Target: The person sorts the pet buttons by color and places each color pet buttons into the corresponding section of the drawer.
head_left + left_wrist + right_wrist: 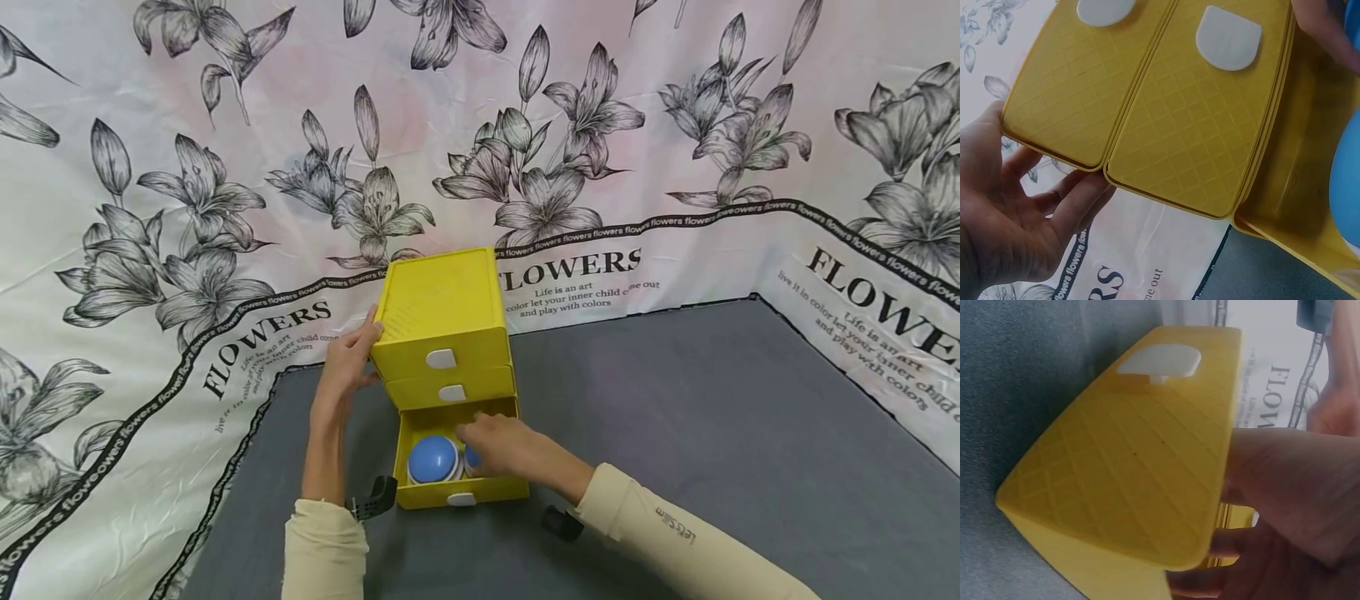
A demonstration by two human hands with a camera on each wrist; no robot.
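Note:
A yellow drawer cabinet (442, 300) with white pull tabs stands in the middle of the head view, its bottom drawer (462, 496) pulled out. My left hand (347, 362) rests on the cabinet's left side near the top, fingers spread along the wall; the left wrist view shows its fingertips behind the side edge. Inside the drawer sits a round blue-domed object (433, 459) with a white base. Beside it, my right hand (498, 446) reaches in with bent fingers over a second blue-domed object (472, 459), gripping it. That object is mostly covered by the hand.
The cabinet stands on a grey tabletop (637, 400), close to a flower-printed cloth backdrop (540, 125). The two upper drawers (450, 371) are closed, one above the other. The raised drawer front (1129, 450) stands before my right fingers in the right wrist view.

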